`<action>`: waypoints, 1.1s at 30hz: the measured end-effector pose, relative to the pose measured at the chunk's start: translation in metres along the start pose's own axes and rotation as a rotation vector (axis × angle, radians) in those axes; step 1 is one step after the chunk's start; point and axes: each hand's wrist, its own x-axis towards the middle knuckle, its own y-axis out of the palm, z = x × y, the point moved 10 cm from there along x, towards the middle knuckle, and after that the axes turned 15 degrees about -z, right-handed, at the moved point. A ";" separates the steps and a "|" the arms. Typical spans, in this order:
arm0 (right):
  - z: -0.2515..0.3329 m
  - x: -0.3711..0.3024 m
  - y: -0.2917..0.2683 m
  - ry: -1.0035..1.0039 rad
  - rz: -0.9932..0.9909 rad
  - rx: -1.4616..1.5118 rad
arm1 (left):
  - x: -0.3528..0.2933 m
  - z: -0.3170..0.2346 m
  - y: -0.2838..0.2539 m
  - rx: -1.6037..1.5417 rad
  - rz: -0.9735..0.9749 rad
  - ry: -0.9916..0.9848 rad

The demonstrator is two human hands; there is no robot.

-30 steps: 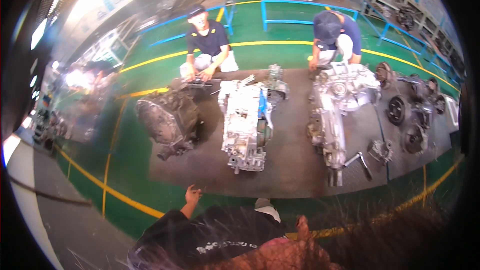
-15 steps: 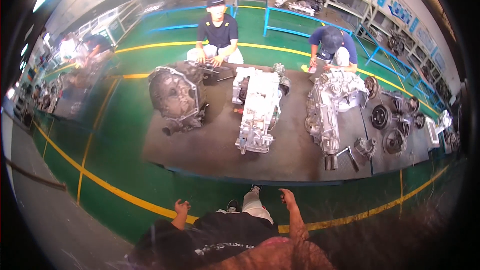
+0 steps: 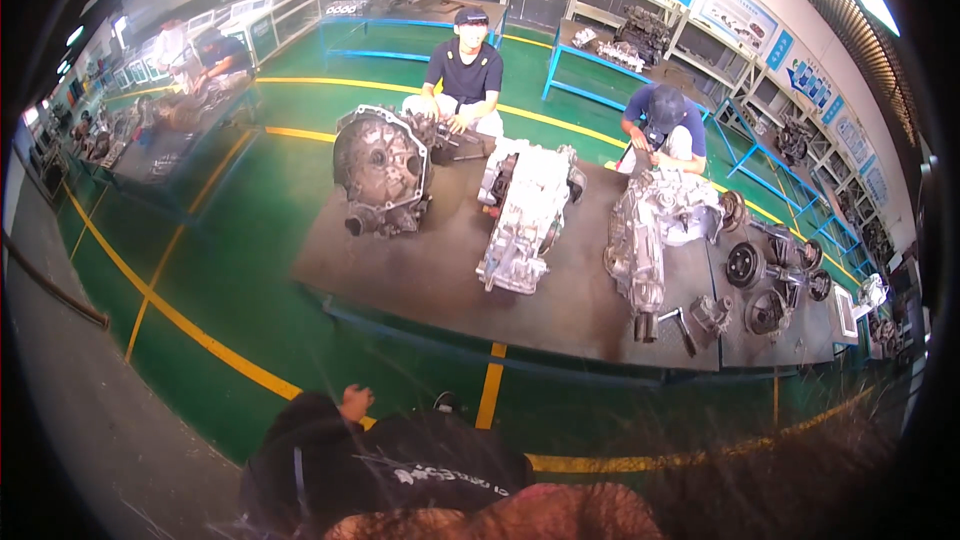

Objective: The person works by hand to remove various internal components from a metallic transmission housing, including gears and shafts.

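My left hand [image 3: 356,403] hangs low beside my dark shirt, above the green floor and short of the workbench. Its fingers are loosely bent and a little apart, with nothing seen in them. My right hand is out of view. On the workbench [image 3: 420,290] stand a dark bell-shaped gearbox housing [image 3: 380,165], a bright metal gearbox [image 3: 525,215] in the middle and another long gearbox [image 3: 650,240] to the right. A ratchet-like tool [image 3: 685,332] lies beside the right gearbox, next to a small metal casting [image 3: 711,314]. Neither hand is seen touching these.
Across the bench one person [image 3: 465,75] crouches behind the dark housing; another [image 3: 665,125] bends over behind the right gearbox. Shafts and black hubs [image 3: 745,265] lie at the bench's right end. Blue-framed tables [image 3: 590,65] with parts stand behind. Another bench [image 3: 165,150] is at left.
The view has shifted, and the bench appears turned. My right hand has left the picture. My left hand has dropped closer to my body, its fingers less spread. The gearboxes stay on the bench.
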 end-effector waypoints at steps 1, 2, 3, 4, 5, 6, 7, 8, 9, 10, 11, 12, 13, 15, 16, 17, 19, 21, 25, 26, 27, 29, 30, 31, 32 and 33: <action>-0.017 -0.002 -0.008 0.025 -0.008 0.029 | 0.002 -0.008 0.023 -0.007 -0.015 0.037; -0.032 -0.002 -0.015 0.046 -0.014 0.057 | 0.004 -0.004 0.040 0.071 -0.112 -0.048; -0.047 -0.003 -0.022 0.059 -0.016 0.086 | -0.002 -0.015 0.065 0.092 -0.091 0.008; -0.060 -0.002 -0.030 0.068 -0.025 0.116 | -0.011 -0.028 0.096 0.009 -0.019 0.035; -0.075 -0.001 -0.036 0.076 -0.030 0.146 | -0.026 -0.052 0.117 0.004 0.029 0.217; -0.088 0.000 -0.042 0.084 -0.034 0.172 | -0.045 -0.064 0.137 0.034 0.096 0.278; -0.101 0.000 -0.048 0.087 -0.037 0.194 | -0.067 -0.087 0.148 0.072 0.132 0.460; -0.114 0.000 -0.053 0.095 -0.041 0.213 | -0.087 -0.096 0.152 0.202 0.141 0.555; -0.126 0.001 -0.057 0.099 -0.043 0.233 | -0.108 -0.104 0.148 0.167 0.157 0.605; -0.137 0.001 -0.061 0.095 -0.044 0.246 | -0.126 -0.109 0.136 0.146 0.145 0.644; -0.147 0.001 -0.067 0.088 -0.081 0.235 | -0.141 -0.113 0.123 0.119 0.147 0.681; -0.157 -0.001 -0.063 0.119 -0.011 0.248 | -0.151 -0.112 0.105 0.140 0.130 0.696; -0.168 -0.002 -0.062 0.138 0.010 0.247 | -0.157 -0.107 0.077 0.133 0.053 0.695; -0.183 -0.004 -0.061 0.151 0.047 0.229 | -0.157 -0.086 0.019 0.120 -0.067 0.650; -0.189 -0.005 -0.062 0.124 0.060 0.157 | -0.155 -0.073 -0.016 0.116 -0.156 0.643; -0.195 -0.005 -0.065 0.091 0.031 0.067 | -0.144 -0.050 -0.050 0.140 -0.232 0.518; -0.204 -0.009 -0.059 0.079 0.090 0.021 | -0.134 -0.008 -0.117 -0.024 -0.333 0.376; -0.209 -0.012 -0.055 0.058 0.107 -0.039 | -0.130 0.027 -0.181 -0.109 -0.453 0.320; -0.206 -0.020 -0.056 0.010 0.012 -0.082 | -0.135 0.089 -0.285 -0.065 -0.639 0.183; -0.196 -0.023 -0.056 -0.107 -0.037 -0.194 | -0.140 0.092 -0.306 -0.081 -0.665 0.239; -0.195 -0.030 -0.048 -0.109 0.026 -0.179 | -0.138 0.102 -0.320 -0.118 -0.654 0.198; -0.193 -0.040 -0.042 -0.100 -0.018 -0.248 | -0.131 0.121 -0.343 -0.249 -0.574 0.095; -0.195 -0.047 -0.032 -0.076 0.025 -0.245 | -0.123 0.125 -0.352 -0.301 -0.534 0.050; -0.195 -0.052 -0.023 -0.055 0.022 -0.239 | -0.127 0.131 -0.378 -0.164 -0.698 0.058; -0.195 -0.058 -0.012 -0.032 0.018 -0.227 | -0.124 0.125 -0.391 -0.178 -0.693 0.139; -0.195 -0.064 0.003 -0.019 0.017 -0.223 | -0.117 0.131 -0.406 -0.251 -0.702 0.091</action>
